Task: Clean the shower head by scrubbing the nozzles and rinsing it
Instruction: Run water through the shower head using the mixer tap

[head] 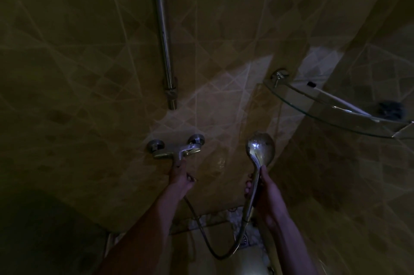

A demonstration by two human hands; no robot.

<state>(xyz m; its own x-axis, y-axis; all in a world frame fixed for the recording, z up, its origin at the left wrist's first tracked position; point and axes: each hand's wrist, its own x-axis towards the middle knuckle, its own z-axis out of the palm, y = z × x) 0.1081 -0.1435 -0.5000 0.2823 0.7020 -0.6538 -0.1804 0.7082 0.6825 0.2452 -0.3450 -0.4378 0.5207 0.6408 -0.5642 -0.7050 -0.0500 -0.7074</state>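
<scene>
The chrome shower head points up and away from me, so its nozzle face is hidden. My right hand is wrapped around its handle, well below the round head. A metal hose loops down from the handle and back up toward the wall mixer tap. My left hand reaches up from below, with its fingers on the tap's lever. The room is very dim. No water stream is visible.
A vertical chrome riser rail runs up the tiled wall above the tap. A glass corner shelf at the right carries a brush with a white handle and dark bristles. A floor drain lies below.
</scene>
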